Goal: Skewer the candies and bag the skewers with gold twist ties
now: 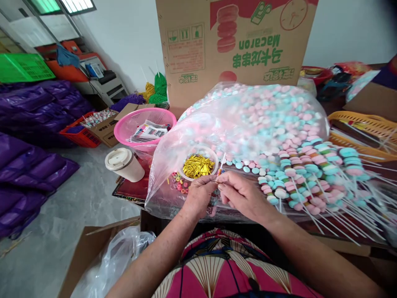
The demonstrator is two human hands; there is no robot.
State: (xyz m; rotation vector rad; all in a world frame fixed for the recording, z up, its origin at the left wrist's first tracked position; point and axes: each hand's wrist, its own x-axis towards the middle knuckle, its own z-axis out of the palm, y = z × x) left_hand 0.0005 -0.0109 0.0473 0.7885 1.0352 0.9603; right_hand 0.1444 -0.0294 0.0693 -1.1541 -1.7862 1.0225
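My left hand (201, 193) and my right hand (240, 192) meet over the front of the table, fingers closed in pinches. Between the fingertips runs a thin, dark gold strip that looks like a twist tie (216, 181); the fingers hide most of it. Just beyond them a white stick (222, 159) with a small coloured part points upward; whether a hand touches it I cannot tell. A clear round bowl (216, 163) of gold twist ties (198, 166) stands by my left hand. Coloured ring candies (180, 184) lie beside the bowl.
Behind is a large clear bag (223, 111) of pink, blue and white candies. Candy skewers (319, 178) pile up at right. A lidded cup (124, 164) and pink basket (119, 134) stand left, a cardboard box (192, 89) behind, an orange basket (356, 118) far right.
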